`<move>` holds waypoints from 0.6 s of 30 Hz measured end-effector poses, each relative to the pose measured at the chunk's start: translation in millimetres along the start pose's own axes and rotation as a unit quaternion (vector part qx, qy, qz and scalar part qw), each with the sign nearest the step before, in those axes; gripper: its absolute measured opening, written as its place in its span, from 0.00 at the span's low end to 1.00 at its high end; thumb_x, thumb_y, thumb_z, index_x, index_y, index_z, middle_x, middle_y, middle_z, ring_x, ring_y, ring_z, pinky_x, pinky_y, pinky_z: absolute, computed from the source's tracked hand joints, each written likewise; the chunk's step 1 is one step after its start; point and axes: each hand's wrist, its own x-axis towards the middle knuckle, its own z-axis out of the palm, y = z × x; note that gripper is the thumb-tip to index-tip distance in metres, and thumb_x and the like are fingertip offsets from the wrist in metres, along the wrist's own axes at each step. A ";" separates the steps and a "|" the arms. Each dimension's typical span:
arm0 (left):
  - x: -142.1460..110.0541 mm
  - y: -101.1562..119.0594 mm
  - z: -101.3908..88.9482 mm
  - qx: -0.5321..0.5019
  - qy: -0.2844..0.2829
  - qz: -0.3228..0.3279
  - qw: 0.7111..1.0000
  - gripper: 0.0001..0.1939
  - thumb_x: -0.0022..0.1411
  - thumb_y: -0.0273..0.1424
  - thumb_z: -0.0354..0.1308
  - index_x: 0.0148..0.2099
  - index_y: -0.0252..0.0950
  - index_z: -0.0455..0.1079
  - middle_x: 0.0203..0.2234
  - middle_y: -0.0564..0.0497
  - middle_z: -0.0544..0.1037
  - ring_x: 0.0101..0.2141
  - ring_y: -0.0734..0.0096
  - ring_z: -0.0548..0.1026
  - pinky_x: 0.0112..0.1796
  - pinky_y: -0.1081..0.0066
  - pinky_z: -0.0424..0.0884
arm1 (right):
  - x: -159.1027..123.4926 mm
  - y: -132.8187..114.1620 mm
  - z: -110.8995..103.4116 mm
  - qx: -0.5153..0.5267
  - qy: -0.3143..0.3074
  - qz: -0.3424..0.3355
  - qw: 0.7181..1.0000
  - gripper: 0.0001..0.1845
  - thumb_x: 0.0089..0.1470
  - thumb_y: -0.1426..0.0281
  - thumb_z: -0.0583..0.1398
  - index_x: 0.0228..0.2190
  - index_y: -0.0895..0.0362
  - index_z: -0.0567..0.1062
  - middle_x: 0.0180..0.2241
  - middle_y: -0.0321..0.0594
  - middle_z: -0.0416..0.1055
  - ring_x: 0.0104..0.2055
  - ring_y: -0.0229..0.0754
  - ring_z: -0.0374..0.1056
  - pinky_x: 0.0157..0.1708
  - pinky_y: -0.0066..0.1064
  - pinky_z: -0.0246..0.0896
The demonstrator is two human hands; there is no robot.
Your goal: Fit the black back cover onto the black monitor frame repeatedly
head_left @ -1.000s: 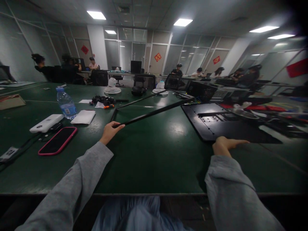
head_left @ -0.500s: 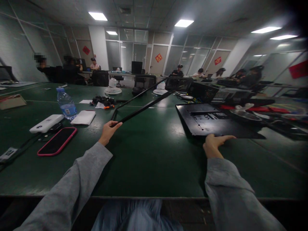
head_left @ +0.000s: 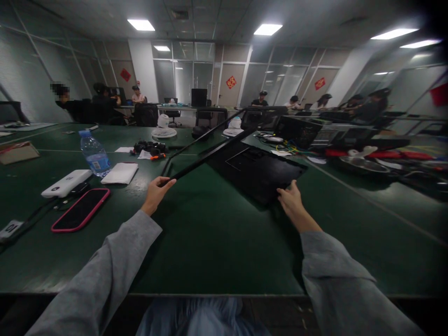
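My left hand (head_left: 156,191) is closed on the near corner of a thin black rectangular frame (head_left: 206,157), thumb on top. The frame is held up at a slant, its far end reaching away to the upper right above the table. My right hand (head_left: 291,200) grips the near right edge of a flat black panel (head_left: 266,175), thumb uppermost. This panel is tilted above the table, and a pale L-shaped line shows on its face. Its far left part passes behind the frame.
On the green table (head_left: 217,252) to the left are a pink-edged phone (head_left: 81,210), a white power bank (head_left: 66,183), a folded white cloth (head_left: 120,173) and a water bottle (head_left: 94,154). Cables (head_left: 292,148) and a pan-like round object (head_left: 364,165) lie right. Several people sit farther back.
My right hand has moved left with the black panel, which has turned and now lies partly behind the frame. My left hand and the frame have stayed nearly still.
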 end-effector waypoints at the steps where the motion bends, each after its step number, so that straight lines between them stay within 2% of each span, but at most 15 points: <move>1: 0.2 -0.3 -0.2 0.009 -0.002 0.007 1.000 0.32 0.45 0.57 0.72 0.42 0.35 0.79 0.37 0.45 0.82 0.40 0.60 0.79 0.43 0.63 0.73 | -1.1 -3.6 3.6 0.014 0.007 0.035 0.999 0.63 0.47 0.59 0.62 0.74 0.50 0.34 0.46 0.45 0.75 0.31 0.43 0.72 0.28 0.34 0.74; 3: 0.1 0.4 -0.6 0.029 -0.005 0.021 0.999 0.32 0.46 0.57 0.72 0.42 0.36 0.79 0.37 0.45 0.82 0.40 0.60 0.79 0.44 0.63 0.73 | -3.5 -12.9 8.8 0.047 -0.007 0.094 0.994 0.61 0.44 0.64 0.63 0.74 0.48 0.43 0.46 0.43 0.77 0.33 0.44 0.75 0.31 0.35 0.76; 7: -3.6 8.4 -0.7 0.091 -0.020 0.065 0.994 0.30 0.50 0.56 0.70 0.42 0.36 0.78 0.37 0.46 0.82 0.40 0.59 0.79 0.44 0.62 0.73 | -6.9 -30.8 8.0 0.100 -0.101 0.107 0.984 0.53 0.43 0.70 0.63 0.70 0.43 0.57 0.48 0.39 0.79 0.40 0.46 0.78 0.40 0.38 0.78; 10: -9.5 16.3 0.7 0.144 -0.022 0.107 0.984 0.26 0.52 0.55 0.69 0.41 0.38 0.79 0.37 0.46 0.82 0.41 0.58 0.79 0.47 0.61 0.72 | -7.8 -37.1 1.0 0.111 -0.137 0.137 0.975 0.48 0.43 0.71 0.64 0.67 0.44 0.63 0.48 0.39 0.80 0.41 0.46 0.78 0.40 0.38 0.78; 13: -14.8 20.2 2.7 0.187 -0.033 0.151 0.970 0.23 0.55 0.54 0.69 0.40 0.39 0.78 0.38 0.47 0.82 0.41 0.59 0.79 0.47 0.60 0.72 | -6.5 -35.2 -6.1 0.119 -0.126 0.166 0.971 0.43 0.41 0.74 0.66 0.61 0.47 0.72 0.45 0.39 0.81 0.38 0.46 0.78 0.35 0.34 0.78; 15: -17.0 20.3 3.9 0.212 -0.042 0.186 0.959 0.21 0.56 0.52 0.69 0.39 0.39 0.78 0.37 0.47 0.82 0.40 0.59 0.78 0.46 0.60 0.72 | -2.8 -29.3 -10.3 0.124 -0.106 0.155 0.974 0.39 0.39 0.75 0.68 0.56 0.48 0.76 0.40 0.39 0.81 0.37 0.46 0.78 0.34 0.32 0.77; 18: -18.2 19.1 5.0 0.247 -0.052 0.232 0.939 0.19 0.56 0.50 0.70 0.39 0.40 0.79 0.35 0.48 0.82 0.39 0.60 0.78 0.46 0.59 0.71 | 7.5 -17.9 -18.5 0.137 -0.036 0.115 0.983 0.28 0.42 0.67 0.70 0.48 0.49 0.79 0.35 0.38 0.80 0.39 0.45 0.77 0.39 0.33 0.76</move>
